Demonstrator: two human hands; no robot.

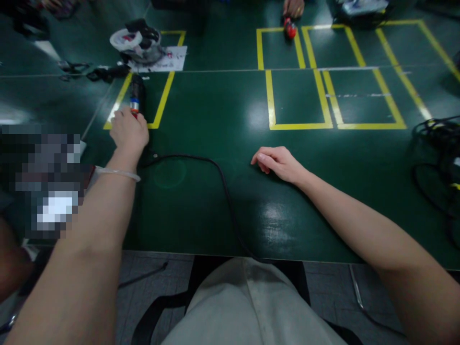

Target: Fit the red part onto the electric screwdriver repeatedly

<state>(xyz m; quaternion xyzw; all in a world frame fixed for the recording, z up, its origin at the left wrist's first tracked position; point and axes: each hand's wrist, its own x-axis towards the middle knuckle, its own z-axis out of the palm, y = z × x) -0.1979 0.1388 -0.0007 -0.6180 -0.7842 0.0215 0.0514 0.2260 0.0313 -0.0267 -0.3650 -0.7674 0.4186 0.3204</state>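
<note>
My left hand point(129, 129) is closed round the near end of a dark cylindrical tool point(137, 91) with a blue and silver band, which lies within a yellow-taped outline at the left. A black cable point(223, 179) runs from beside my left wrist across the green table point(201, 206) and over its front edge. My right hand point(275, 162) rests on the table right of the cable, its fingers curled loosely; whether anything is under them cannot be made out.
Tape rolls point(138, 42) and a white paper point(174, 58) lie behind the tool. Another person's hand point(293, 8) holds a red object point(290, 28) at the back. Coiled black cables point(436, 139) lie at the right edge. Yellow tape outlines point(302, 126) mark the table.
</note>
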